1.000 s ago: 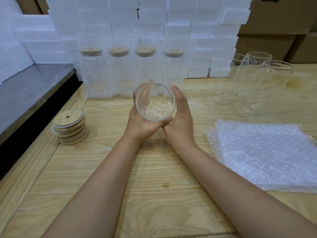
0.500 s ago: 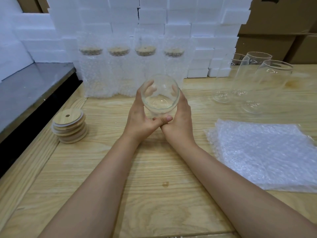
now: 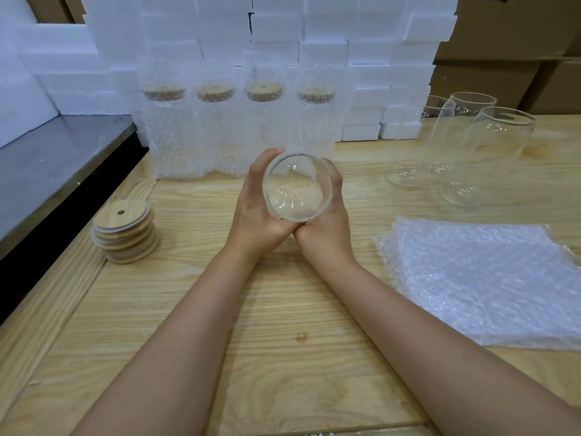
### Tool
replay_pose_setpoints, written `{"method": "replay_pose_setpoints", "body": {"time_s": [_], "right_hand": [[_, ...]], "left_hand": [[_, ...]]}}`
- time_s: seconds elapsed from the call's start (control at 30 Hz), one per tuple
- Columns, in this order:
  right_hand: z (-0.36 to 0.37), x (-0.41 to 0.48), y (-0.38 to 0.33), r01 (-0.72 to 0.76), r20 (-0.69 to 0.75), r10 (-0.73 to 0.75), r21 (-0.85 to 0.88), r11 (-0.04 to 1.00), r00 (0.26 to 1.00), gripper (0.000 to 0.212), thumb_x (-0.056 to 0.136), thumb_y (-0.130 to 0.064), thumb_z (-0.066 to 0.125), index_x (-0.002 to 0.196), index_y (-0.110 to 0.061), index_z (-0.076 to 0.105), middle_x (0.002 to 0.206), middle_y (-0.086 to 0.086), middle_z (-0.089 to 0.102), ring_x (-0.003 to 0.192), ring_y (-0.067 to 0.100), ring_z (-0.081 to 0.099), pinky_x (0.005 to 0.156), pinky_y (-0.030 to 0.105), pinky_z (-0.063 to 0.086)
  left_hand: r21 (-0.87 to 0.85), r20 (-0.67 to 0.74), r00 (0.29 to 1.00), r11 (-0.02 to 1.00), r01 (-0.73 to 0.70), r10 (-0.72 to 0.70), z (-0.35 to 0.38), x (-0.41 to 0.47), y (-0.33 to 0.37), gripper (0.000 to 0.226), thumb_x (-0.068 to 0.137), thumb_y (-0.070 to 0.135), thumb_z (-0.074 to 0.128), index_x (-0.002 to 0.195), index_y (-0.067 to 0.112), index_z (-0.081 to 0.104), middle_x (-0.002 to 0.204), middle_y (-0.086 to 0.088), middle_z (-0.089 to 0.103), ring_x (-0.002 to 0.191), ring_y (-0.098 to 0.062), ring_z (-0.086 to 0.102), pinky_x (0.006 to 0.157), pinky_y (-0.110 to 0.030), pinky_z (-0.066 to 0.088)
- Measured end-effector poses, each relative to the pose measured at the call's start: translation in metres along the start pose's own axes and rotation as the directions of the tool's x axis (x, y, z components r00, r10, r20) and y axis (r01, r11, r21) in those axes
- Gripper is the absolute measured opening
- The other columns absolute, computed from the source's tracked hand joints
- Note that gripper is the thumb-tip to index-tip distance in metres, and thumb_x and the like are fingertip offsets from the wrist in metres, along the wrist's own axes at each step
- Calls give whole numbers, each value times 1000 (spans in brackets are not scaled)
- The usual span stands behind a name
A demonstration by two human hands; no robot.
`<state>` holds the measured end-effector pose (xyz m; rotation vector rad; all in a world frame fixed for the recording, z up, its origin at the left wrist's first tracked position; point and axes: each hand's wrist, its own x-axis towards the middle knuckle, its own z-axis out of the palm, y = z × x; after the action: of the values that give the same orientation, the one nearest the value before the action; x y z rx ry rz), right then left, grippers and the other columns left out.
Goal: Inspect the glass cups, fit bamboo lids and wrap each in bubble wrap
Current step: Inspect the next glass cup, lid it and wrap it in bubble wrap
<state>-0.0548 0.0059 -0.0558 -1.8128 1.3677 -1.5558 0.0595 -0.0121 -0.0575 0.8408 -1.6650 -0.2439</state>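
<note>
A clear glass cup [image 3: 297, 187] is tipped with its open mouth toward me above the middle of the wooden table [image 3: 283, 357]. My left hand [image 3: 256, 204] grips its left side and my right hand [image 3: 330, 228] cups its right side and underside. A stack of bamboo lids [image 3: 125, 236] lies at the left. Bubble wrap sheets [image 3: 484, 281] are piled at the right. Three bare glass cups [image 3: 471, 143] stand at the back right. Several wrapped cups with lids [image 3: 239, 127] stand in a row at the back.
White foam blocks [image 3: 314, 36] are stacked behind the wrapped cups. Cardboard boxes [image 3: 509, 51] stand at the back right. A grey metal surface [image 3: 53, 165] lies lower at the left, past the table's edge.
Both hands turned the cup: its mouth tilted up and away half a second ago, and now faces me again, held slightly further from me than a second ago.
</note>
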Motion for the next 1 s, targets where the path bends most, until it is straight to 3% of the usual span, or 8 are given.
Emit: {"method": "replay_pose_setpoints", "body": {"time_s": [0.13,0.27,0.47,0.6,0.73,0.8,0.9,1.0], "right_hand": [[0,-2,0,22,-19,-22,-3,1000,1000,77,80,-10,69,138,-34,25,136,-8,49,115,9,55,90,20,46],[0,-1,2,-13,-3,13,23,1000,1000,73,79,-9,68,138,-29,31,123,-27,47,103,-1,56,79,11,44],[-2,1,8,-41,43,40,23,999,998,70,80,-9,66,142,-20,35,105,-39,42,91,-33,40,73,-5,32],[-3,-1,2,-66,51,64,35,997,997,81,79,-12,71,146,-25,27,115,-35,41,103,-19,41,80,-5,31],[-6,-2,-3,-59,43,57,41,997,997,93,76,-22,77,149,-32,19,138,-10,45,123,5,44,99,18,37],[-5,-2,-4,-24,21,24,14,1000,999,94,75,-20,78,149,-31,21,139,-6,44,125,12,43,103,24,37],[-3,-2,-2,59,-31,-61,-72,996,998,89,76,-12,76,147,-31,26,136,-7,45,120,13,42,98,6,22],[-4,-1,-1,113,-58,-123,-162,980,991,83,75,-7,72,142,-33,30,133,-2,49,114,18,45,93,-1,14]], "left_hand": [[-7,-10,1000,1000,-1,1,1,-1,2,83,63,37,78,131,28,32,131,28,38,119,9,46,97,-11,38],[32,10,1000,999,8,-8,-1,0,5,84,63,41,78,130,44,28,133,22,40,119,-12,53,96,-18,43],[82,23,999,996,41,-43,-3,1,5,85,60,43,77,130,52,30,137,16,45,123,-4,48,102,-28,41],[90,33,999,995,38,-41,-5,1,5,93,60,49,76,136,49,23,138,31,36,124,15,37,103,-12,32],[42,51,994,995,93,-96,-6,2,8,97,60,51,78,141,42,24,141,1,49,122,15,43,96,-4,34],[4,54,992,994,111,-111,-5,1,6,99,62,49,80,144,29,28,141,11,47,124,4,48,97,-12,40],[-34,53,994,994,100,-98,-5,0,0,100,63,44,81,143,10,32,131,40,37,126,-8,50,98,-34,48],[-46,55,995,995,86,-83,-5,0,1,92,62,44,81,139,20,37,137,35,32,125,-9,50,98,-44,49]]}}
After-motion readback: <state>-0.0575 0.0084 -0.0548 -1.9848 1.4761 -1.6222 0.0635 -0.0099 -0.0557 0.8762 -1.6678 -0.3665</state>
